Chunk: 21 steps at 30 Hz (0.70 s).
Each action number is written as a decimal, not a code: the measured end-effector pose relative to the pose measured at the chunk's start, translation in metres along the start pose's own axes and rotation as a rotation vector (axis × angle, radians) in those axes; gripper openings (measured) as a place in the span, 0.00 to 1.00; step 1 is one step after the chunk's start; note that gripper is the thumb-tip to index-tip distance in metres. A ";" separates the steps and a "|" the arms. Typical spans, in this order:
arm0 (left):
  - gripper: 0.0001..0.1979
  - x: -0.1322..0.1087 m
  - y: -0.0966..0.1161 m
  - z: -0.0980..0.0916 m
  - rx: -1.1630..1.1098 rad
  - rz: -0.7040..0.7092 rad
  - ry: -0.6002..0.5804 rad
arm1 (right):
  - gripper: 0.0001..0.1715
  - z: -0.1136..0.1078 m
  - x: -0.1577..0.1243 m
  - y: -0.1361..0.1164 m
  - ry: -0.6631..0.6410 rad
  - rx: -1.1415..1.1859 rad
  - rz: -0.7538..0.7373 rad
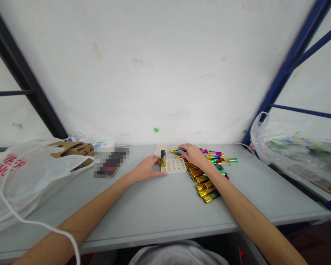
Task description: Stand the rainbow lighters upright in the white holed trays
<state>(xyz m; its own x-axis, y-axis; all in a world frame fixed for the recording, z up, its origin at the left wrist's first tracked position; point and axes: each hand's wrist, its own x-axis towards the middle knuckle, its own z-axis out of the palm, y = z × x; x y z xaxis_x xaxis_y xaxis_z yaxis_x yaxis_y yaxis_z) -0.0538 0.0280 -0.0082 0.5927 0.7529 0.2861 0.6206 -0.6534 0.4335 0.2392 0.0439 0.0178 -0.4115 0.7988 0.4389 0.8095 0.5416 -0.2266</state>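
A white tray with rows of holes (174, 166) lies on the grey table. One lighter (163, 159) with a black top and a yellow body stands upright in its left back corner. My left hand (146, 169) grips the tray's left end, thumb along the front edge and fingers by the standing lighter. At the left edge of a pile of shiny coloured lighters (206, 184), my right hand (192, 154) has its fingers closed on a gold lighter (174, 150). My palm and wrist hide part of the pile. Behind the first tray lies a second holed tray (161, 149).
On the left are a white plastic bag (41, 176), a cardboard box (74, 149) and a blurred-out phone-like object (111, 162). A white cable (30, 221) hangs across my left forearm. Blue shelf posts (281, 77) and clear plastic wrap (260, 136) border the right side.
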 end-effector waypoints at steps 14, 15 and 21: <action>0.30 0.000 -0.001 0.000 0.005 0.006 -0.002 | 0.30 -0.007 -0.009 -0.039 0.076 1.025 0.180; 0.30 0.000 0.000 0.000 0.007 0.006 -0.001 | 0.30 -0.006 -0.010 -0.043 0.044 1.099 0.184; 0.30 0.000 0.000 0.000 -0.008 0.021 0.006 | 0.33 0.003 -0.012 -0.061 0.063 1.129 0.329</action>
<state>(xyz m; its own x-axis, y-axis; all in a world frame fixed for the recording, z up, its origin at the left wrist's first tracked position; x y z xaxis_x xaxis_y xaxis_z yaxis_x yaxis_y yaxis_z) -0.0539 0.0285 -0.0079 0.6027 0.7394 0.3002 0.6039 -0.6685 0.4340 0.1934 0.0025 0.0236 -0.2054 0.9460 0.2506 0.0299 0.2621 -0.9646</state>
